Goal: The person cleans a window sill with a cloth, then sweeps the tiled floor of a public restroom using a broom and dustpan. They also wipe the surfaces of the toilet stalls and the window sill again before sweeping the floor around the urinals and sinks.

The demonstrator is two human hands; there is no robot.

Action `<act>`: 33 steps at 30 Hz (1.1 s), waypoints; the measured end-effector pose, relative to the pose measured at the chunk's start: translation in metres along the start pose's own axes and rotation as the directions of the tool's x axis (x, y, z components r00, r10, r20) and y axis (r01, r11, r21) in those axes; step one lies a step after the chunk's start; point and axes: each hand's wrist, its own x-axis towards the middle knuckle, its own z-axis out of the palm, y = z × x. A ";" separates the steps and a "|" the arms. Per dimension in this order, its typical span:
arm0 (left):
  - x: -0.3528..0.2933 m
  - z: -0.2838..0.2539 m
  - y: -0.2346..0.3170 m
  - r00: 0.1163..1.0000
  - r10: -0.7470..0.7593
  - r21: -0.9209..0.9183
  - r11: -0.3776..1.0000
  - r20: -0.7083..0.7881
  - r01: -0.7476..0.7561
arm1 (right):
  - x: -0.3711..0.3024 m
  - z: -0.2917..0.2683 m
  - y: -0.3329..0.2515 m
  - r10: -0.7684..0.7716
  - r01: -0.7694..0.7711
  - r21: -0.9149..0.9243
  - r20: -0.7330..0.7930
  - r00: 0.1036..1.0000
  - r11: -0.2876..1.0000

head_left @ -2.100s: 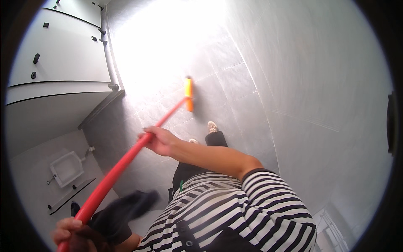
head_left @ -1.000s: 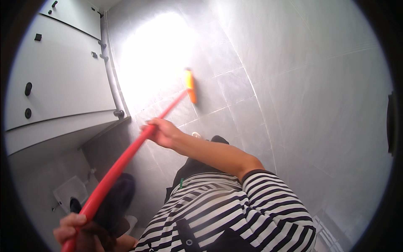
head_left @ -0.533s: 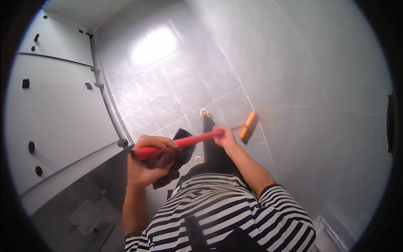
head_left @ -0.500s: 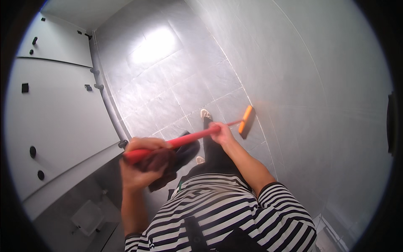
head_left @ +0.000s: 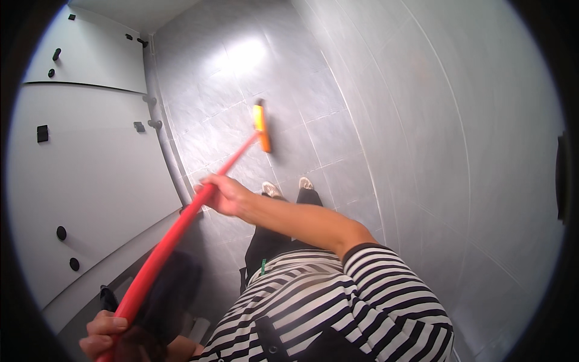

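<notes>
A long red-handled broom [head_left: 175, 232] runs from the lower left toward the middle of the floor. Its orange-yellow head [head_left: 262, 128] is on or just above the grey tiles, beyond my feet. My left hand [head_left: 104, 333] is closed around the upper end of the handle at the lower left. Farther down the handle, my right hand [head_left: 224, 194] grips it, with that forearm crossing in front of my body. Beside my left hand and forearm is a dark, blurred cloth [head_left: 178, 286]; how it is held cannot be made out.
White cubicle panels [head_left: 102, 163] with black fittings stand along the left. A grey tiled wall [head_left: 434, 151] rises on the right. My shoes [head_left: 306, 183] are on the grey tiled floor [head_left: 289, 90], which reflects a bright light.
The broom head has swung from the right wall's foot leftward and farther out. My right hand has moved left, while my left hand has dropped toward the lower left.
</notes>
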 end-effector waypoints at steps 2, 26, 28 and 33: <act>0.005 -0.019 -0.012 0.997 -0.073 -0.054 0.996 0.014 0.074 | -0.043 -0.014 -0.001 -0.041 0.045 0.051 -0.091 0.995 0.998; 0.072 0.014 -0.086 0.990 0.138 0.096 0.986 -0.010 -0.136 | 0.126 0.054 -0.063 0.082 -0.072 -0.132 0.069 0.994 0.989; 0.069 -0.008 -0.089 0.991 0.063 -0.064 0.995 -0.121 -0.072 | 0.101 0.070 -0.057 0.035 -0.027 -0.182 0.039 0.999 0.983; 0.091 -0.002 -0.137 0.996 -0.071 -0.310 0.949 -0.050 0.052 | 0.027 0.029 -0.087 -0.182 0.173 -0.061 -0.184 0.966 0.983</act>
